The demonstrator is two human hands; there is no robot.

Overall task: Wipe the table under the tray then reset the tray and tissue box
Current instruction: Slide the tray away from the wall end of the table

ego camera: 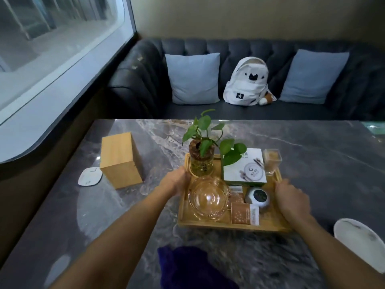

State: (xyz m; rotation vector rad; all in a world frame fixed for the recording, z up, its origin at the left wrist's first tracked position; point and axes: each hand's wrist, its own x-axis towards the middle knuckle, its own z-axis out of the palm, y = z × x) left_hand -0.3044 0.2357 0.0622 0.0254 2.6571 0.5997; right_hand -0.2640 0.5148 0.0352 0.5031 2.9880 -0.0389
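A wooden tray (218, 225) sits at the middle of the dark marble table (312, 163). It holds a potted green plant (201, 157), a glass bowl (208, 199), a white and green box (243, 167), tea packets and a small round clock (258, 197). My left hand (176, 181) grips the tray's left rim. My right hand (291, 198) grips its right rim. A wooden tissue box (119, 159) stands on end to the left of the tray. A dark blue cloth (187, 268) lies at the table's near edge, between my forearms.
A white square coaster (90, 176) lies left of the tissue box. A white plate (360, 243) rests at the table's right near corner. Behind the table is a dark sofa (145, 80) with two cushions and a white backpack (246, 82). A window runs along the left.
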